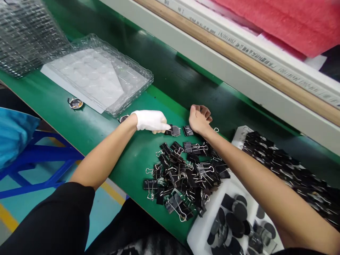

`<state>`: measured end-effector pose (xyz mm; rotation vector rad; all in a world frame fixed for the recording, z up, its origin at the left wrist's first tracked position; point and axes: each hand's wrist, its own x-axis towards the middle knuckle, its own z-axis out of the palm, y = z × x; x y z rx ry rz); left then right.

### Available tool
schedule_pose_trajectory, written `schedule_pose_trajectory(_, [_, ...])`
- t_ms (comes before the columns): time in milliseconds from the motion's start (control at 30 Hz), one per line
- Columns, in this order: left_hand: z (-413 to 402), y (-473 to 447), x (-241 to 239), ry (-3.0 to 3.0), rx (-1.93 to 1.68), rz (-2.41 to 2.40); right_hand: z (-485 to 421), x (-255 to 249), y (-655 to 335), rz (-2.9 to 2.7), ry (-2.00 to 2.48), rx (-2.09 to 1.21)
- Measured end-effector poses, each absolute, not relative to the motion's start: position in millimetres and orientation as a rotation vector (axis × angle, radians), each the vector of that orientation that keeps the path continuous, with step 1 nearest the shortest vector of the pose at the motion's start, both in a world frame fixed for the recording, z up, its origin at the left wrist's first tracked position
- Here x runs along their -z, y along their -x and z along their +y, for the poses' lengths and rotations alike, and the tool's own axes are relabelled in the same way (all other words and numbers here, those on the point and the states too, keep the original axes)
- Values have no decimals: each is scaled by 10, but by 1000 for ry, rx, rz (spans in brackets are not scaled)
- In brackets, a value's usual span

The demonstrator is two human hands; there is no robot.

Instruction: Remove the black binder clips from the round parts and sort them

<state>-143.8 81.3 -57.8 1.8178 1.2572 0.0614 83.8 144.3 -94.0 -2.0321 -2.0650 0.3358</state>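
Note:
My left hand [151, 121], in a white glove, is closed on a small round black disc with a binder clip on it [174, 130], held just above the green table [106, 131]. My bare right hand [199, 118] is curled, its fingers pinching a black binder clip [188, 130] right beside that disc. A heap of black binder clips [183, 173] lies on the table under my right forearm.
A white foam tray [202, 226] holding round black discs sits near the front edge. Another tray of clipped parts [281, 163] lies at right. Clear plastic blister trays [101, 76] are at back left, with two loose round discs [75, 103] near them. A grey rail [239, 78] runs behind.

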Motion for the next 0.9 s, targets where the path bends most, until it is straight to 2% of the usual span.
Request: schedule_pose_trajectory(900, [752, 1132, 651, -1903, -134, 1299, 1508, 1046, -917, -1939, 2068, -348])
